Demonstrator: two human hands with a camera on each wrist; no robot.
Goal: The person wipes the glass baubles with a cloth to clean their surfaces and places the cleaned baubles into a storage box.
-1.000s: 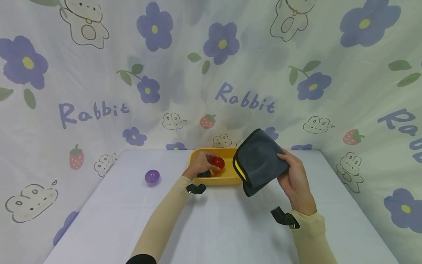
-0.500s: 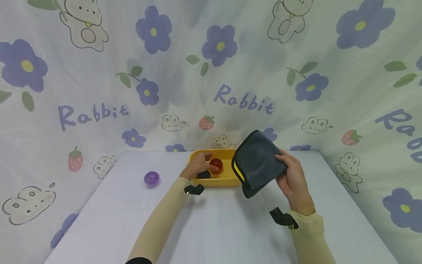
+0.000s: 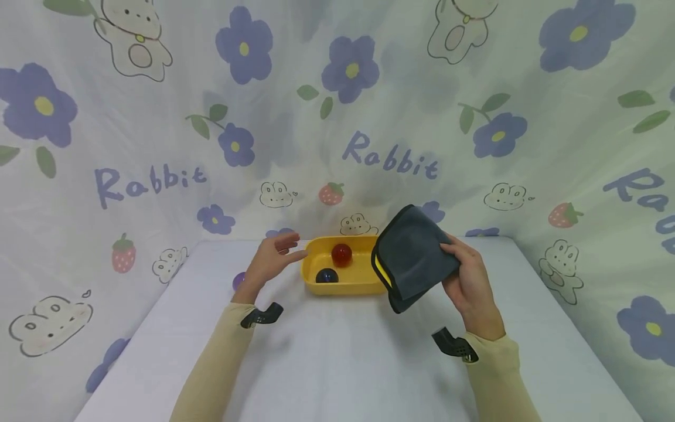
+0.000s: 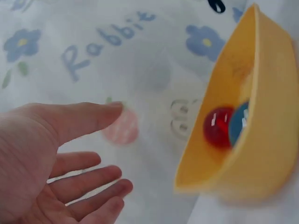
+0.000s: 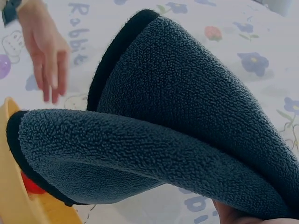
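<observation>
My left hand (image 3: 270,261) is held in the air just left of the yellow tray (image 3: 345,289), its fingers extended and nothing in them. Inside the tray lie a red ball (image 3: 341,255) and a dark blue ball (image 3: 327,275), which looks teal in the left wrist view. My right hand (image 3: 469,281) grips a folded dark grey cloth (image 3: 416,252) by its right side, thumb on the near face. The cloth has black edging and a yellow inner face, and it overlaps the tray's right end. A purple ball (image 3: 239,281) is partly hidden behind my left wrist.
A white cloth covers the table (image 3: 337,363). Behind it hangs a curtain (image 3: 295,135) printed with flowers, rabbits and strawberries. The tray stands at the table's far edge, close to this curtain.
My left hand has let go of the red ball, which now rests in the tray, and has moved left out of the tray. The right hand and cloth have hardly moved.
</observation>
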